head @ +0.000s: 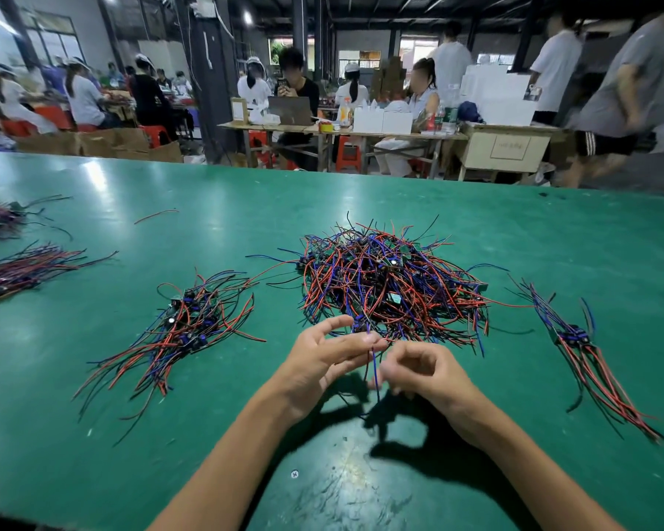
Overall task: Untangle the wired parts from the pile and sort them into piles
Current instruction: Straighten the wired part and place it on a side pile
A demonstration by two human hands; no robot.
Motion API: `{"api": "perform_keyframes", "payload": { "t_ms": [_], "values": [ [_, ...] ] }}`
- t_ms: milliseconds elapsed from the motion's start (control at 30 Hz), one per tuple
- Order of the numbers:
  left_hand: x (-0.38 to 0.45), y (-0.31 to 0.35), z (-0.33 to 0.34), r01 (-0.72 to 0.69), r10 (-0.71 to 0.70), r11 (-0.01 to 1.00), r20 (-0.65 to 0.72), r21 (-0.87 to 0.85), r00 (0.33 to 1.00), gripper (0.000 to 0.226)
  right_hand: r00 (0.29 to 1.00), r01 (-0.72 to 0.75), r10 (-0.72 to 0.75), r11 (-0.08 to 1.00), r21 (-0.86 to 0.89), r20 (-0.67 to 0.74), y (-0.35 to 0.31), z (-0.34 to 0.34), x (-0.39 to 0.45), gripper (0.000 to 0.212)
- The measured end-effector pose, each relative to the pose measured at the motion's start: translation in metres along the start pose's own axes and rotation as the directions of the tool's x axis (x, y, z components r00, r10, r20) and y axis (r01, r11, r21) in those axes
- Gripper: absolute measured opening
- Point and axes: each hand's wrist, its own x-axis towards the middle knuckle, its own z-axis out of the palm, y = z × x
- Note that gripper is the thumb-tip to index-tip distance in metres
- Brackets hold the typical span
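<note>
Wired part (361,324) between both hands (365,358)

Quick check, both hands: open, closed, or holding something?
Left hand: pinching a wired part at the near edge of the tangled pile.
Right hand: fingers curled by its hanging wires; grip cannot be told.

Overhead glare, blurred background, fisheye edges

Tangled pile (390,281) red, blue, black wired parts mid-table; sorted piles left (185,331), right (583,350).
</note>
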Motion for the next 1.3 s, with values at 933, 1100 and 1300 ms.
{"api": "perform_keyframes", "payload": {
  "t_ms": [933,1100,1300],
  "values": [
    [-0.005,-0.005,0.002,-0.102,0.078,0.863,0.069,0.495,0.995,0.019,0.916,0.067,-0.091,0.995,-0.073,-0.390,0.000,-0.014,0.005,0.017],
    [-0.003,-0.006,0.000,-0.126,0.116,0.866,0.051,0.484,0.992,0.018,0.899,0.078,-0.058,0.997,0.028,-0.433,0.001,-0.015,0.006,0.021],
    [-0.001,-0.008,0.002,-0.093,0.088,0.899,0.031,0.429,0.996,0.027,0.903,0.082,-0.056,0.996,0.043,-0.426,0.002,-0.012,0.005,0.023]
  ]
}}
